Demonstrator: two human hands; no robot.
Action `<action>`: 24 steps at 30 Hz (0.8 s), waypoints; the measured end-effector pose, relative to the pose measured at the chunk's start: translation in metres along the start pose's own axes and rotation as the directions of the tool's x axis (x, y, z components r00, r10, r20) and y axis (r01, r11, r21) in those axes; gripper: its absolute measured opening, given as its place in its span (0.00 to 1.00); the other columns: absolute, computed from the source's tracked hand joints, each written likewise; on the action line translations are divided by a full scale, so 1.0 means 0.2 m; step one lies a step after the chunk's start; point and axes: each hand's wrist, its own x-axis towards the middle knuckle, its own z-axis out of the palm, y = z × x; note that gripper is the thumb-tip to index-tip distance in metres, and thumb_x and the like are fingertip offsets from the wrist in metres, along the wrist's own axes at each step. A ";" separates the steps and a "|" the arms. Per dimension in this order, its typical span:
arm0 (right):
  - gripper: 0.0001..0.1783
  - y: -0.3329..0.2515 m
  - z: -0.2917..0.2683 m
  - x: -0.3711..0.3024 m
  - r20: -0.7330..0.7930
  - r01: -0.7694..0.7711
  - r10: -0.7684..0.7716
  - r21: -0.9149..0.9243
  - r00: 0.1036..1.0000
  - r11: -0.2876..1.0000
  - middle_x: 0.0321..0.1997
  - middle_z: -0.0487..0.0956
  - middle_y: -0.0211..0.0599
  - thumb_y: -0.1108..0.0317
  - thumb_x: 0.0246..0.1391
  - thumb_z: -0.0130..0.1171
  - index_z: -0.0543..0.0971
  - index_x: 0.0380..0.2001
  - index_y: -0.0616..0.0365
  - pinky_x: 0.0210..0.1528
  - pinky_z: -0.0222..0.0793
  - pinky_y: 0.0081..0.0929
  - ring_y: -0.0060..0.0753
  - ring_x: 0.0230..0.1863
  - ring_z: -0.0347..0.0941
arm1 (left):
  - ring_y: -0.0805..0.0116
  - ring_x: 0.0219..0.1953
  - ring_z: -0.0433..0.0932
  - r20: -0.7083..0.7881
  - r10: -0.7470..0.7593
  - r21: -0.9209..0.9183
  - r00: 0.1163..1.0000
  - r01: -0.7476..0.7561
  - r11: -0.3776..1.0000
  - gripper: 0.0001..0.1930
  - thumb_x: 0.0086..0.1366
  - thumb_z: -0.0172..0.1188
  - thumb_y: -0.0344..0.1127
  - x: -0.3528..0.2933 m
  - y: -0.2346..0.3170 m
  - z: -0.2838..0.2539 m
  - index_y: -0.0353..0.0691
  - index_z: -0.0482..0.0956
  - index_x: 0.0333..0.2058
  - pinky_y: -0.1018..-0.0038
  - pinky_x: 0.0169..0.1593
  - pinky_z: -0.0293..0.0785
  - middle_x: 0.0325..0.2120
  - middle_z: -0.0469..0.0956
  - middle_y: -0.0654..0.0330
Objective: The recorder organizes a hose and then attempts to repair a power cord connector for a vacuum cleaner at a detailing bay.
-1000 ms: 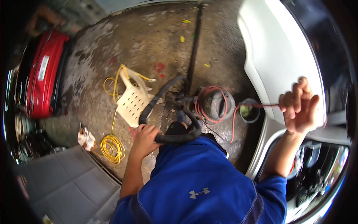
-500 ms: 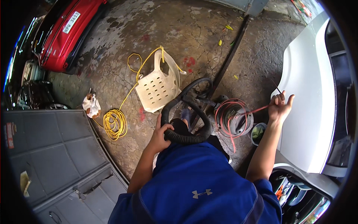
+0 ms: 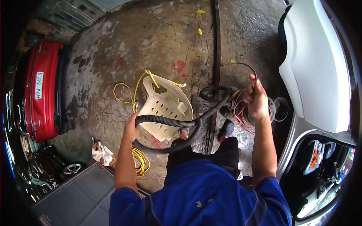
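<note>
My left hand (image 3: pixel 131 130) is wrapped round a black corrugated hose (image 3: pixel 166 120), which loops in front of my legs and runs right toward a round canister machine, likely a vacuum (image 3: pixel 238 98). Raised at the right, my right hand (image 3: pixel 257 98) grips a thin reddish cord (image 3: pixel 247 64), whose free end arcs out to the left above the floor. More of this cord lies in loose loops over the machine, partly hidden behind my right hand and forearm. A cream plastic chair (image 3: pixel 160 103) stands beyond the hose.
Yellow cable (image 3: pixel 140 162) lies coiled at left and runs over the chair. A red car (image 3: pixel 41 90) stands far left, a white car (image 3: pixel 316 64) right. Near the gray panel (image 3: pixel 81 192) is a white-and-brown thing (image 3: pixel 102 153). A bucket (image 3: pixel 281 109) and dark floor rail (image 3: pixel 217 45) show too.
The view has turned and shifted. My left hand has lifted the hose outward to the left, across the chair. My right hand has moved away from the white car, still gripping the cord.
</note>
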 end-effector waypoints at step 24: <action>0.28 0.64 0.25 -0.44 0.154 0.031 0.011 -0.267 0.988 0.963 0.35 0.80 0.31 0.61 0.63 0.67 0.73 0.60 0.64 0.36 0.69 0.19 0.17 0.32 0.72 | 0.42 0.61 0.72 0.370 0.059 0.047 0.927 -0.083 0.995 0.28 0.53 0.70 0.26 0.30 -0.51 0.58 0.40 0.74 0.54 0.58 0.64 0.70 0.58 0.72 0.44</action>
